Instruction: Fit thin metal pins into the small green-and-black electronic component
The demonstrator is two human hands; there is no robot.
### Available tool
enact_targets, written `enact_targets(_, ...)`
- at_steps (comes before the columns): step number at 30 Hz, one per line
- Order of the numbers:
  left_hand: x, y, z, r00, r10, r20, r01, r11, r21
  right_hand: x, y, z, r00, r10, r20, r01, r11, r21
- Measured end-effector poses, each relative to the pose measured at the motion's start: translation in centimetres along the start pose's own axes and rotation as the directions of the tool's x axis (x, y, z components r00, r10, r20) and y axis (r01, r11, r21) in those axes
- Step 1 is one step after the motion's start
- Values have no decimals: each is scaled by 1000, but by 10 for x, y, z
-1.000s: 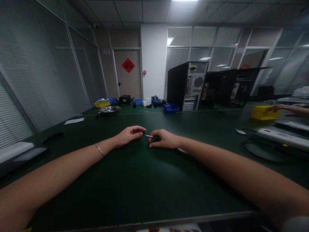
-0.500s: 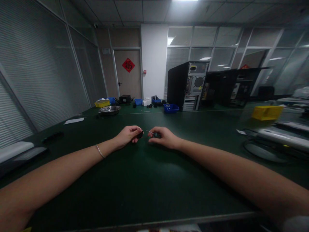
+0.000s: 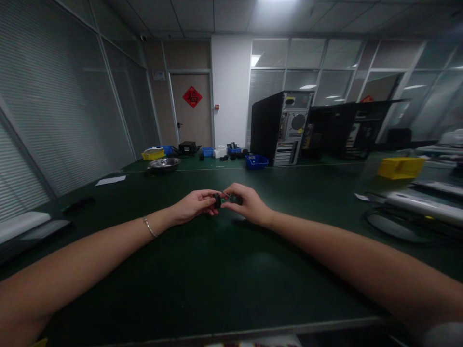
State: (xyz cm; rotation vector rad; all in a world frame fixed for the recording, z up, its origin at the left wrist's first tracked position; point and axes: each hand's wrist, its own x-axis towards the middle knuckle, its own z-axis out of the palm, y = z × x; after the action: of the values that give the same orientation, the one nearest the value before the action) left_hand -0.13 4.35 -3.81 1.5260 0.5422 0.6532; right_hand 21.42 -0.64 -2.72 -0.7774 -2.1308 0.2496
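Note:
My left hand [image 3: 198, 202] is closed in a pinch on a small black round part [image 3: 217, 200]. Close against it, my right hand [image 3: 249, 205] is closed around a small tool [image 3: 235, 198] with a thin metal shaft and a dark greenish body. The fingers hide most of this tool, so its exact kind is unclear. A bit of bright green [image 3: 223, 200] shows between the hands, at the black part. Both hands are just above the green tabletop [image 3: 217, 270], and their fingertips nearly meet.
A black computer tower [image 3: 278, 127] stands at the back right, beside a blue bin [image 3: 256, 161]. Farther left lies a round metal dish [image 3: 164, 165] near a yellow tray [image 3: 153, 153]. On the right are a yellow bin [image 3: 401, 168] and cables [image 3: 376, 226].
The hands have come together: my left hand moved slightly right with the black part, which now meets the right hand's fingers and tool. The gap between them has closed.

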Motion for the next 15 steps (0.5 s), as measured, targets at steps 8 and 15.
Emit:
enact_targets(8,1,-2,3,999,21,39,-24,997,69,0,0,2,999,-22,29,22,1000,-6)
enact_targets(15,0,-1,6,999,21,38,-25,994,104,0,0,3,998,-49,48,49,999,-10)
